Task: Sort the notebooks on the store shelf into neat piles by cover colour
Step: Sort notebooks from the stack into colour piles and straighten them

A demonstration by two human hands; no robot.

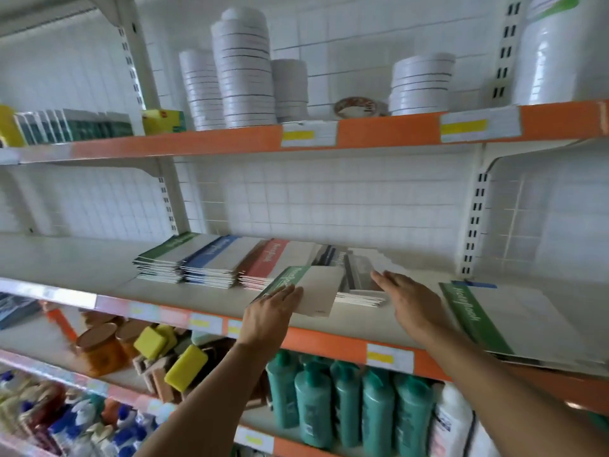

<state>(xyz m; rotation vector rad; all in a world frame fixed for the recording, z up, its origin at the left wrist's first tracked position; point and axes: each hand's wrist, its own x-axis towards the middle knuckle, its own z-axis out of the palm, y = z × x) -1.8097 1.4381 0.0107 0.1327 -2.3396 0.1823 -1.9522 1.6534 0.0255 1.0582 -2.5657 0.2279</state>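
The left hand (272, 306) lies flat on a green notebook (304, 290), fingers straight and pressing on its cover; whether the thumb is tucked under the edge cannot be seen. This notebook sits tilted, just in front of the red pile (275, 263) and half over the messy pile (357, 275). The right hand (407, 296) is on the other side of the messy pile, fingers straight and spread, touching its top, holding nothing. It looks like the person is taking the green notebook to the green pile (164, 258), which is two piles to the left of the red pile. To do this well, the left hand should lift the notebook, not drag it, so the red pile does not get bumped. The right hand should keep the messy pile still so nothing slides off. The notebook should land with its green stripe on the same side as the others, edges lined up. There are three neat piles on the shelf (82, 265): one green, one blue (211, 262), one red. There is one messy pile with grey and dark covers. One more green notebook (510, 316) lies far to the right of the red pile, hanging a bit over the shelf edge. How many notebooks each pile holds is too blurry to count.
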